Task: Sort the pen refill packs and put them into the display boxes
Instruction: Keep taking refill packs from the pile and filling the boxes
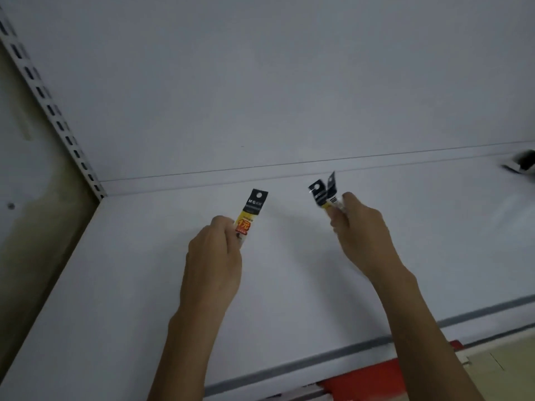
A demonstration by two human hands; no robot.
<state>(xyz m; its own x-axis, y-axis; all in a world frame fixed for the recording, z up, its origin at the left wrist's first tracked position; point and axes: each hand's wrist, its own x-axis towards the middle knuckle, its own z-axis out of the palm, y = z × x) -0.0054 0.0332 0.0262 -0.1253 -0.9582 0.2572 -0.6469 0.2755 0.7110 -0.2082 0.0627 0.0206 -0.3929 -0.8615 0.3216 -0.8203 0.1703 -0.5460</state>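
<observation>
My left hand (212,256) is closed around one pen refill pack (251,212), a narrow sleeve with a black header, a hang hole and a yellow-and-red price label; its top sticks up past my fingers. My right hand (359,233) grips a small bunch of refill packs (324,192), whose black headers fan out above my fingers. Both hands hover over the white shelf board (144,270), about a hand's width apart. No display box shows in this view.
A white back panel (260,82) rises behind the shelf. A slotted upright post (55,111) runs down the left side. A dark blurred object (522,163) lies at the far right of the shelf. Something red (373,374) shows below the shelf's front edge.
</observation>
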